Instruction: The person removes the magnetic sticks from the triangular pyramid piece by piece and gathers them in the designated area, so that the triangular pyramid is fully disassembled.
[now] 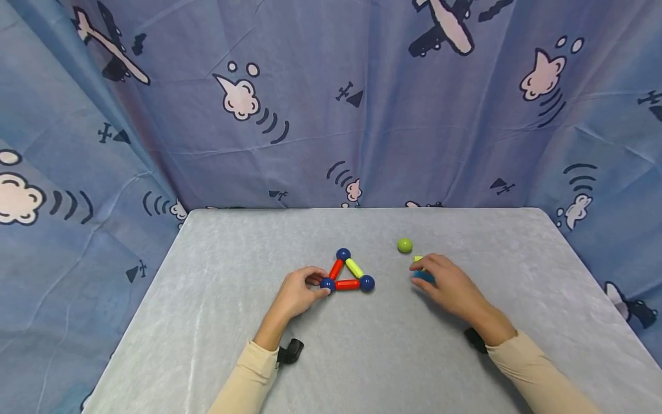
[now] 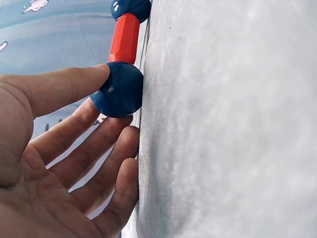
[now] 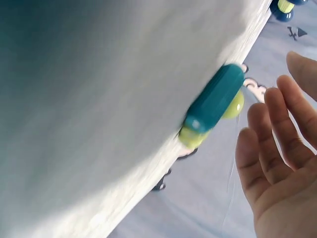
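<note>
A triangle of magnetic rods and balls lies mid-table. Its corners are a left blue ball (image 1: 328, 284), a top blue ball (image 1: 343, 254) and a right blue ball (image 1: 366, 283). Two red rods (image 1: 347, 284) and one yellow-green rod (image 1: 354, 268) join them. My left hand (image 1: 297, 294) pinches the left ball between thumb and fingers, also visible in the left wrist view on that ball (image 2: 119, 89). On the right, my right hand (image 1: 450, 288) hovers with parted fingers over a teal-blue rod (image 3: 215, 99), apart from it in the right wrist view.
A green ball (image 1: 405, 245) rests beyond my right hand. Another yellow-green piece (image 1: 418, 259) lies by the teal-blue rod, partly hidden by the fingers. The grey-white table (image 1: 233, 247) ends at a blue patterned curtain (image 1: 310, 115).
</note>
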Demonstrator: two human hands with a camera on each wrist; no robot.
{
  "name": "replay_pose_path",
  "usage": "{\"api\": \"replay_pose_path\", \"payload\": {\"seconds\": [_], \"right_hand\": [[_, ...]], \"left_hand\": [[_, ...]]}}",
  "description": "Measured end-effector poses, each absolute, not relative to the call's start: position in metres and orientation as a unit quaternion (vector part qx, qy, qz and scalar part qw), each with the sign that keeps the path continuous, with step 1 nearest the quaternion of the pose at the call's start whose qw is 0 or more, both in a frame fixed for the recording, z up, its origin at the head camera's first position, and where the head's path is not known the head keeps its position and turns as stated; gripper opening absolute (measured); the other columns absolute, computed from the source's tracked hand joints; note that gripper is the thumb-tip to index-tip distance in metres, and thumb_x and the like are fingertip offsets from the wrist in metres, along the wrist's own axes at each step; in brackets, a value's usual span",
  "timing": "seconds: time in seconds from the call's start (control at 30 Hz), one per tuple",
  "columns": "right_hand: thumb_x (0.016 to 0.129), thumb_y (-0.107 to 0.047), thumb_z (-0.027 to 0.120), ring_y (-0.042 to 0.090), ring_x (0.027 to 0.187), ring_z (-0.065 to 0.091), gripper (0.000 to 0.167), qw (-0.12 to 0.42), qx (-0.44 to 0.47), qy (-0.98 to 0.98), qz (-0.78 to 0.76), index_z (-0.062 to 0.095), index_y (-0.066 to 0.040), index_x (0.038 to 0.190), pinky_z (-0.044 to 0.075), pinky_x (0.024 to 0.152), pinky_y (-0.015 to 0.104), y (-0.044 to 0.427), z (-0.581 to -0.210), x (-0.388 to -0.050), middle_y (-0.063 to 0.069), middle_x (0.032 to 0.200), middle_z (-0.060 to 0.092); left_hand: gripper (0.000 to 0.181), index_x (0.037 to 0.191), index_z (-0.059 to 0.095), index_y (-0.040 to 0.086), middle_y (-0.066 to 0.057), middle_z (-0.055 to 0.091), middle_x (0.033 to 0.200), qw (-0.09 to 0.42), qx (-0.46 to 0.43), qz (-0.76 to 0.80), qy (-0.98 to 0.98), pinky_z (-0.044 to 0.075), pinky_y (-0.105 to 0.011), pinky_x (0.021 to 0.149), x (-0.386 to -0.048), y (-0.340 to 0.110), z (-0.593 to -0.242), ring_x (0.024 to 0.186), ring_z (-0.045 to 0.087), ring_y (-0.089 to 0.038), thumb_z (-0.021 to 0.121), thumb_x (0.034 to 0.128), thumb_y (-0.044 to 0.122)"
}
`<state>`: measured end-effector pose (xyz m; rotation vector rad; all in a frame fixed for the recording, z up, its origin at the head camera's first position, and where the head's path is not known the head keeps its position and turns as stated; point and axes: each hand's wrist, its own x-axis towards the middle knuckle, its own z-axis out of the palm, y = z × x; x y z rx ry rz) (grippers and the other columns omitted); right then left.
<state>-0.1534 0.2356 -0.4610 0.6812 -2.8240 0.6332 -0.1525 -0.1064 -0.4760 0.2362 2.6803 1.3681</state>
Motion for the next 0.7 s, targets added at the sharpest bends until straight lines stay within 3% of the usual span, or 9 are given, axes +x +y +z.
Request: {"api": "replay_pose_path", "payload": {"seconds": [0.37, 0.7], "right_hand": [[0.091, -0.024, 0.074, 0.021, 0.102, 0.062, 0.026, 0.040, 0.236, -0.946, 0.217, 0.068, -0.015, 0.114, 0.053, 0.086, 0.043, 0.194, -0.451, -0.168, 0.001, 0.112, 0.067], [0.093, -0.026, 0.071, 0.019, 0.100, 0.061, 0.026, -0.013, 0.244, -0.931, 0.271, 0.068, -0.015, 0.117, 0.054, 0.086, 0.038, 0.152, -0.444, -0.203, 0.000, 0.111, 0.067]], "left_hand": [[0.026, 0.108, 0.072, 0.012, -0.005, 0.072, 0.103, 0.064, 0.086, 0.459, 0.882, 0.055, -0.035, 0.085, -0.153, -0.105, -0.478, 0.095, 0.067, -0.018, 0.081, 0.0830, 0.015], [0.025, 0.106, 0.073, 0.014, -0.004, 0.073, 0.103, 0.063, 0.082, 0.457, 0.884, 0.055, -0.036, 0.085, -0.153, -0.107, -0.475, 0.095, 0.067, -0.018, 0.081, 0.0832, 0.015]]}}
